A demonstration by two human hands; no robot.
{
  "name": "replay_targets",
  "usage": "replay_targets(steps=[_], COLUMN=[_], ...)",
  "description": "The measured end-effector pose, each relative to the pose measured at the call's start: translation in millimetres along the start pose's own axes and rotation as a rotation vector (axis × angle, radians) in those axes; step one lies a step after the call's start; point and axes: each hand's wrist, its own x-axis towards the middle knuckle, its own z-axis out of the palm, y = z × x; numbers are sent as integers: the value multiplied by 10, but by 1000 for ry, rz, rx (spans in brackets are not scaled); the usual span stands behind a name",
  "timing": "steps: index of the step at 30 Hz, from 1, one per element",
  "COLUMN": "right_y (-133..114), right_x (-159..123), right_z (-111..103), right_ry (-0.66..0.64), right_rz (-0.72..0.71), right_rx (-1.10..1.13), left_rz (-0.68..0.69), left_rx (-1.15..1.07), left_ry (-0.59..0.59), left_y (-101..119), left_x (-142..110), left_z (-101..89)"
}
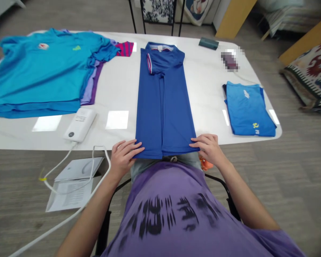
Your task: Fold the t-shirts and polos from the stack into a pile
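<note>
Fingers [133, 146] of the left hand [122, 157] and right hand [210, 148], slightly spread, touch the folded blue shirt [149, 107], its hem overhanging the tabletop [118, 85]; whether they pinch, I cannot tell.

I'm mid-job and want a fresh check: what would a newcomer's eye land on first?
First, the dark blue shirt folded into a long strip mid-table, with the left fingers and right fingers at its near corners. Next, the bright teal-blue shirt spread wide on the left, then the compact folded light-blue garment at the right end.
</note>
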Motion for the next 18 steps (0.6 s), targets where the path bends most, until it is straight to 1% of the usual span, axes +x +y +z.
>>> replay_targets(steps=[2,5,7,8,10,12,14,16,18], right_y=[-73,-217,-320,-365,-428,-433,-356,-176,122], right_x=[-100,-304,-418,-443,-383,-148,256,794,1428], right_z=[-125,-477,-779,-934,-1228,-1484,-1694,-1853,-1949], right_ry=[-32,-183,-265,-283,-265,-175,-47,62,128], right_rz=[-12,-47,-45,-36,-9,31,68,82,75], right_rx=[87,293,424,471,522,512,450,374,323], left_rz=[69,157,159,148,100,26,-62,-129,-165], left_rx=[-93,-313,-457,-509,-545,-507,-447,-404,-376], left_ry=[-4,-7,-31,-36,1,117,281,444,576], left_y=[82,299,485,580,750,871,910,832,608], left_x=[-65,-185,-229,-220,-105,163,592,1167,1858], left_z=[-106,-350,-548,-650,-846,-1013,-1138,-1222,-1270])
